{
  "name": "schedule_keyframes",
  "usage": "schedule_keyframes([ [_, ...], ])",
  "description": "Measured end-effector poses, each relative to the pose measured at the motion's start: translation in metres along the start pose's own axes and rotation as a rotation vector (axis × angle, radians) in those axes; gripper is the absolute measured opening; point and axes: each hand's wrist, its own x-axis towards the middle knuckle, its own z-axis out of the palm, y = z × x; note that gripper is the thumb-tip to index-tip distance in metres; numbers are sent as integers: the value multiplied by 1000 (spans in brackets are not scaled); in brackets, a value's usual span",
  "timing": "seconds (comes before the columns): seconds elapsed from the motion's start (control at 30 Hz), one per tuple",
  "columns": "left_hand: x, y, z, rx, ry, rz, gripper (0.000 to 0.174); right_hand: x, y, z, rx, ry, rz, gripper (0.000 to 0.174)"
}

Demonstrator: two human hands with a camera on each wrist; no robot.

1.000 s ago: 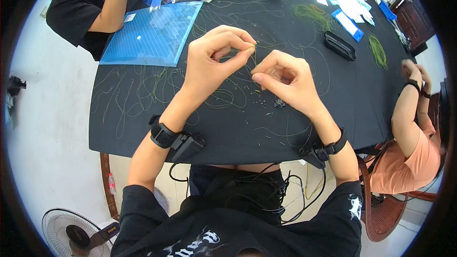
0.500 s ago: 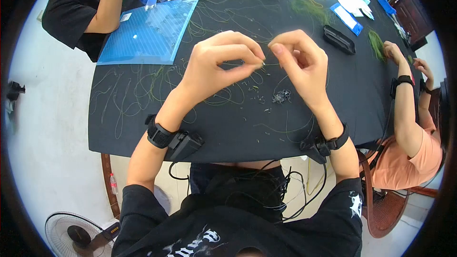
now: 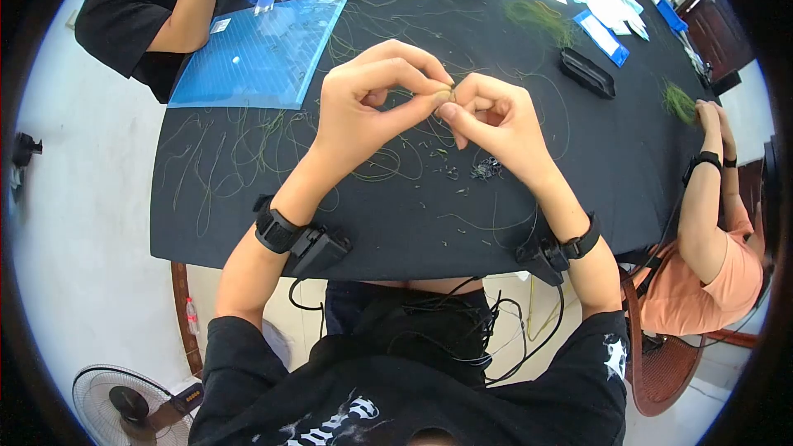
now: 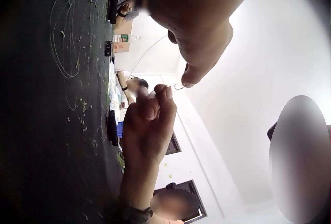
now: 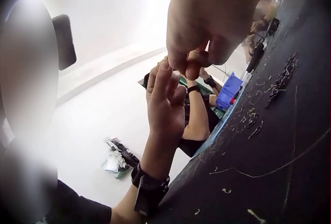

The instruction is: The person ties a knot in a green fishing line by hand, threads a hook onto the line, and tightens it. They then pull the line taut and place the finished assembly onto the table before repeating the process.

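Over the dark table both hands meet at their fingertips. My left hand pinches a tiny fish hook between thumb and forefinger; its curved wire shows at the fingertips in the left wrist view. Thin fishing line runs in an arc beside the hands there. My right hand, thumb and forefinger together and the other fingers curled, pinches the line right beside the hook. The fingers hide most of the contact. Below the right hand lies a small heap of dark hooks, with short line scraps around it.
Loose loops of line spread over the table's left part. A blue plastic folder lies beyond them. Black trays, green line bundles and a blue-edged packet lie farther back. Other people sit at left and right.
My right hand first moved up and away from the left, uncovering the hook heap, then came back to the left fingertips. The person at right drew their hands back from reaching over the table.
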Motion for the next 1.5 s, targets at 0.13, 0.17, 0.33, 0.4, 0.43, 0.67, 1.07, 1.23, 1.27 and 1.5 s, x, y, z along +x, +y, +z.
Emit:
schedule_keyframes([
  [0.13,1,-3,1,6,68,18,13,-2,-1,4,9,-3,-31,11],
  [0.17,1,-3,1,26,80,23,13,-3,-3,6,-8,6,-49,10],
  [0.33,3,1,0,210,86,87,12,-7,-14,5,-199,38,-103,8],
  [0.4,6,2,0,277,65,137,10,-7,-13,2,-274,45,-151,7],
  [0.43,7,2,0,312,53,163,10,-7,-13,1,-272,62,-170,7],
  [0.67,5,2,6,305,-53,257,11,-3,-11,-3,-211,249,-335,7],
  [1.07,3,1,6,265,40,272,12,3,2,-3,-9,-19,39,12],
  [1.23,4,-1,6,371,135,231,13,3,-1,-3,-9,-83,133,14],
  [1.27,4,-3,6,384,130,242,13,1,-3,-2,-30,-113,106,13],
  [1.5,4,-5,8,405,65,267,14,-4,-21,-10,-133,-107,-55,13],
])
